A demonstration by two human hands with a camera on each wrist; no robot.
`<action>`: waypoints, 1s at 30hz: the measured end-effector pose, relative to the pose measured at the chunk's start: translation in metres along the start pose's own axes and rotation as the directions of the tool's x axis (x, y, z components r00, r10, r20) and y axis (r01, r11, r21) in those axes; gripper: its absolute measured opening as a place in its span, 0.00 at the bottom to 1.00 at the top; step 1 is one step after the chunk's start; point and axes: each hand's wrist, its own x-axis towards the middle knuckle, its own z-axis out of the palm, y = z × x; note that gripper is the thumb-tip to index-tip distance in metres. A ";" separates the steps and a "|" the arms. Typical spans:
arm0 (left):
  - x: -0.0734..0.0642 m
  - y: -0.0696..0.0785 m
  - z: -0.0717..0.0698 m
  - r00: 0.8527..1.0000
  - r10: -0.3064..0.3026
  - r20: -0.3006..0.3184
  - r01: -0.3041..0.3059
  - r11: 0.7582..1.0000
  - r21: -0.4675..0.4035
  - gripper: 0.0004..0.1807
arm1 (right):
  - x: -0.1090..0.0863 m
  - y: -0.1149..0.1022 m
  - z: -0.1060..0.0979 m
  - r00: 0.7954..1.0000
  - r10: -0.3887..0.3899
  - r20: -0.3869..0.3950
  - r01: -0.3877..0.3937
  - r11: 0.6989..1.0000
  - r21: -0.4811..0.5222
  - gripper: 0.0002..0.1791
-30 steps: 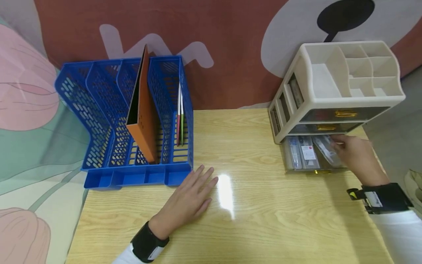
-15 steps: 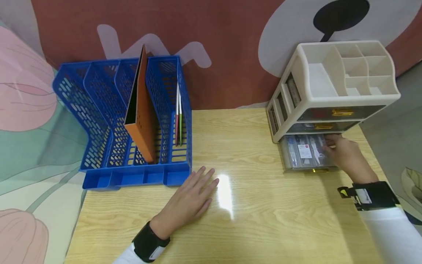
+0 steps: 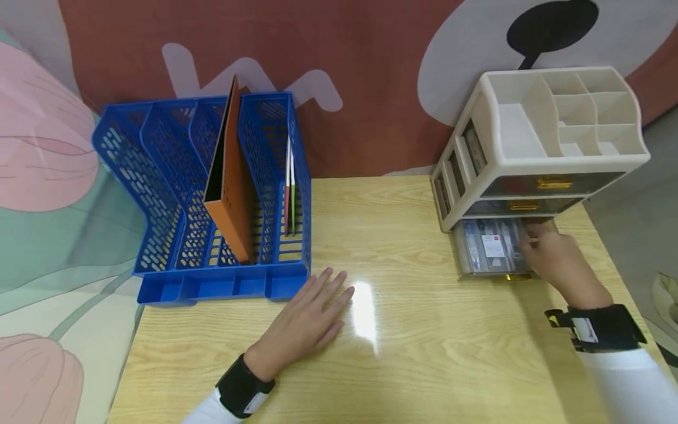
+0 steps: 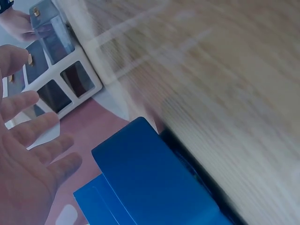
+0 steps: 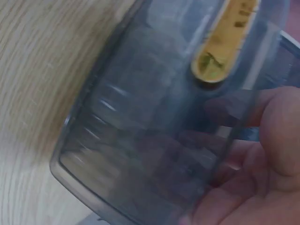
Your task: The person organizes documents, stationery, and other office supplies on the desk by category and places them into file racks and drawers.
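Note:
My right hand point(image 3: 553, 256) reaches into the right side of a pulled-out clear drawer point(image 3: 461, 250), the lowest of a cream desk organizer point(image 3: 489, 132). Clear plastic packets lie in the drawer, one with a white label point(image 3: 493, 246). In the right wrist view, bent fingers point(image 5: 234, 154) show blurred through the drawer front beside its gold handle point(image 5: 215, 61); I cannot tell whether they hold a packet. My left hand point(image 3: 302, 327) lies with straight, slightly spread fingers on the table, near the front corner of a blue file rack point(image 3: 217, 282).
An orange folder point(image 3: 230, 206) stands in the rack, with two thin booklets point(image 3: 290, 188) in its rightmost slot. Two closed drawers with gold handles point(image 3: 554, 184) sit above the pulled-out one. A patterned cloth point(image 3: 365, 88) hangs behind the wooden table point(image 3: 418, 353).
The slanted clear packet at the right hand has come down in line with the others in the drawer. The right hand has shifted slightly left and lower. The left hand stays put.

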 end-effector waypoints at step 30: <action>0.019 0.004 0.001 1.000 0.013 -0.001 -0.013 0.999 0.032 0.36 | -0.079 -0.006 0.022 0.838 0.300 -0.456 -0.168 0.937 0.308 0.15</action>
